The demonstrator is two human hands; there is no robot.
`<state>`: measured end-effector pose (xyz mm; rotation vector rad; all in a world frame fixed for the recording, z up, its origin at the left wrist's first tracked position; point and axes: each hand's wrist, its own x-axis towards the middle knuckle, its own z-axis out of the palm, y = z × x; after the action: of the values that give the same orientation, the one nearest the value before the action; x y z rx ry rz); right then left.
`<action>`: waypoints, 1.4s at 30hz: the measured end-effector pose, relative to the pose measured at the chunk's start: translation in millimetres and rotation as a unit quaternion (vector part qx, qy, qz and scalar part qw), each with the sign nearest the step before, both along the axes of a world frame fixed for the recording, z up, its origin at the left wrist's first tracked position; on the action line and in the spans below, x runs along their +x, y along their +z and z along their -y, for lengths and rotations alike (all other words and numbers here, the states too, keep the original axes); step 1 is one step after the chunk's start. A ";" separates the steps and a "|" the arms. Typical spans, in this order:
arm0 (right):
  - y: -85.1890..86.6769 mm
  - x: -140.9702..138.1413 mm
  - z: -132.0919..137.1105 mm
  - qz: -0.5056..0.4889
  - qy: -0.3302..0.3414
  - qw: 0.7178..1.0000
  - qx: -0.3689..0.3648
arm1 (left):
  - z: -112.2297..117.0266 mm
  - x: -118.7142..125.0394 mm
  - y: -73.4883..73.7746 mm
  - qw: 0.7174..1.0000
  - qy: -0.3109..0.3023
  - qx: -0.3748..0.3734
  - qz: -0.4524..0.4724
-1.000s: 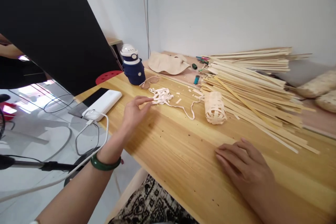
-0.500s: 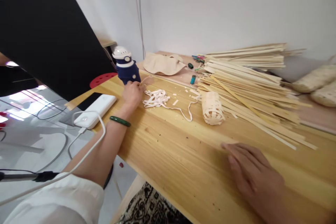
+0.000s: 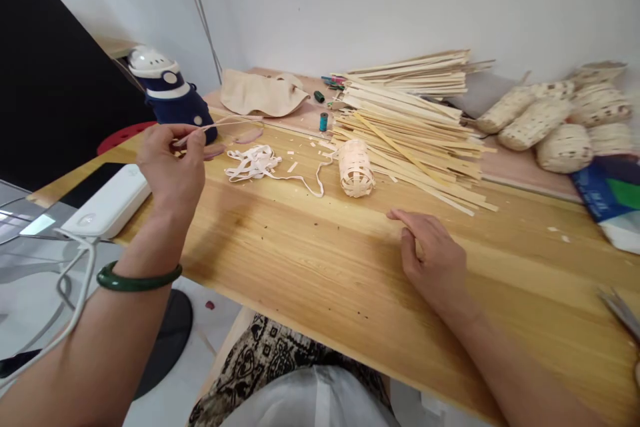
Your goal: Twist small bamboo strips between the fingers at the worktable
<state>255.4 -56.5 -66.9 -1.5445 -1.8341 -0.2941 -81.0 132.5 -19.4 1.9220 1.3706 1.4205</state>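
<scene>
Wooden tabletop [image 3: 300,260], small bamboo basket [image 3: 356,169], seemingly open-ended, left hand [image 3: 170,163] pinching strip [image 3: 225,121]

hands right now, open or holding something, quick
Left hand: closed, pinching a thin pale strip.
Right hand: open, loosely curled, holding nothing.

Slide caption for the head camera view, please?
Left hand holds a thin pale strip over a wooden table; right hand rests near a small woven cylinder.
</scene>
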 end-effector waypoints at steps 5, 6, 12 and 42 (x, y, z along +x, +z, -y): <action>9.0 4.0 -1.9 0.053 -0.051 0.995 0.064 | 53.8 38.2 18.0 0.997 0.032 -0.006 0.074; 12.4 3.5 -1.3 0.009 -0.038 0.997 0.061 | 65.0 45.2 21.7 0.995 -0.020 -0.048 0.090; 55.0 -20.2 18.4 -0.253 0.168 0.937 -0.175 | 114.0 68.6 29.4 0.961 -0.232 -0.108 0.103; 30.2 -72.1 110.7 -0.316 0.016 0.949 -0.005 | 237.6 42.3 6.3 0.982 -0.136 0.085 -0.097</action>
<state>183.3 -167.2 -36.7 -1.3988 -1.3467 0.2117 -38.7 -105.1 -13.1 2.3087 1.0387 1.2786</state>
